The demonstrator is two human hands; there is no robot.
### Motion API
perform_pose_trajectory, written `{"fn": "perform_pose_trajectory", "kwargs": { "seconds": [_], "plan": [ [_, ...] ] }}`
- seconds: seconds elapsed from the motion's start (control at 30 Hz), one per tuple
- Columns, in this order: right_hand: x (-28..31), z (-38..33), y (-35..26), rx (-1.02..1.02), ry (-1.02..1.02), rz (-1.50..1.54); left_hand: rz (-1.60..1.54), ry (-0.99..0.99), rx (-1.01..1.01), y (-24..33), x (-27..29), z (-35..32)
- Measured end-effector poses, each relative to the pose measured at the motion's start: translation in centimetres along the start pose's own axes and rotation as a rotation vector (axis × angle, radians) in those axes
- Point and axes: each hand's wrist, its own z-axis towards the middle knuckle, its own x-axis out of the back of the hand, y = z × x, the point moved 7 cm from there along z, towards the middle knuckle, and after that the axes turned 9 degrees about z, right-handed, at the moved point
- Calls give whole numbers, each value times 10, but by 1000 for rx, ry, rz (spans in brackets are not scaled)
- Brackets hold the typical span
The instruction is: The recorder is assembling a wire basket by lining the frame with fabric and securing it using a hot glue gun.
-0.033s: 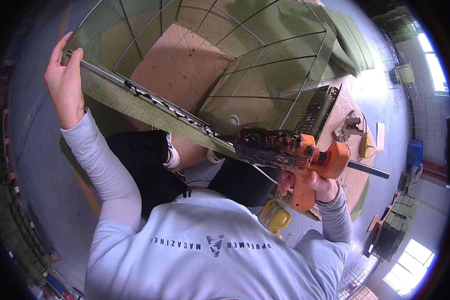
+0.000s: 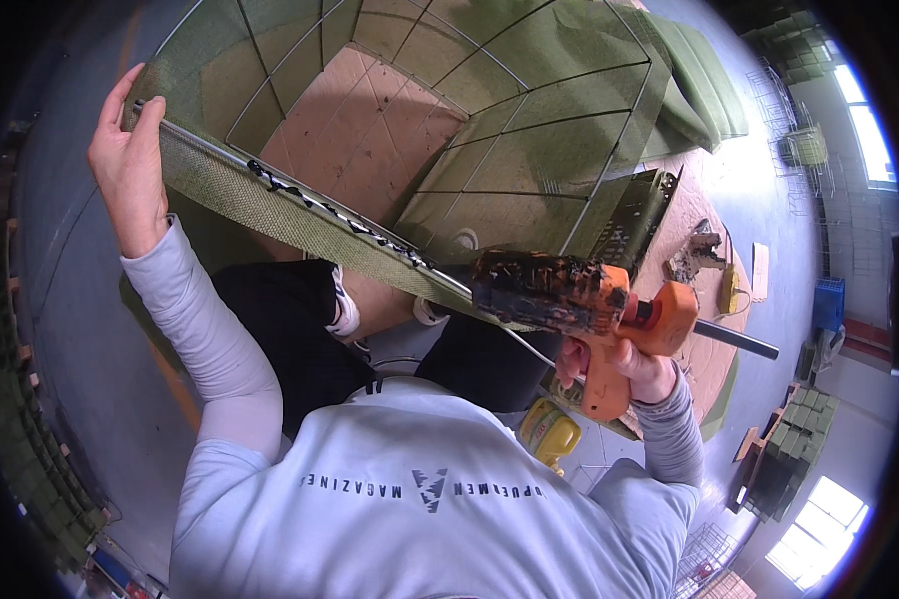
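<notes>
My left hand [image 2: 130, 170] grips the upper left corner of a strip of green woven fabric [image 2: 260, 205], thumb in front and fingers behind. A metal rod [image 2: 195, 140] of the wire frame runs along the strip's edge. Black glue [image 2: 335, 212] lies in a wavy bead over the middle of that rod. In my right hand [image 2: 639, 374] is an orange hot glue gun [image 2: 604, 384], its front smeared black, with its nozzle pointing left at the lower end of the bead. A black glue stick [image 2: 737, 339] sticks out of its back.
The wire frame [image 2: 499, 125], lined with green fabric, stands over brown cardboard [image 2: 365, 130]. Folded green fabric [image 2: 694, 75] lies behind it at the right. A yellow container [image 2: 549, 434] is beside my legs. More cardboard [image 2: 684, 275] carries a blackened lump [image 2: 697, 255] and a yellow object [image 2: 732, 290].
</notes>
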Motion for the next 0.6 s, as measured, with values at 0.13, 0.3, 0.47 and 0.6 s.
{"fn": "perform_pose_trajectory", "kwargs": {
  "seconds": [0.13,0.3,0.47,0.6],
  "plan": [
    [6,-6,4,-14,15,7,2,0,-7,1,1,0],
    [2,-10,4,-1,15,46,-7,1,-22,3,-1,0],
    [2,-14,3,-2,54,25,19,9,-13,3,0,1],
    [0,-12,3,-6,39,14,0,9,-14,2,0,1]
  ]
}}
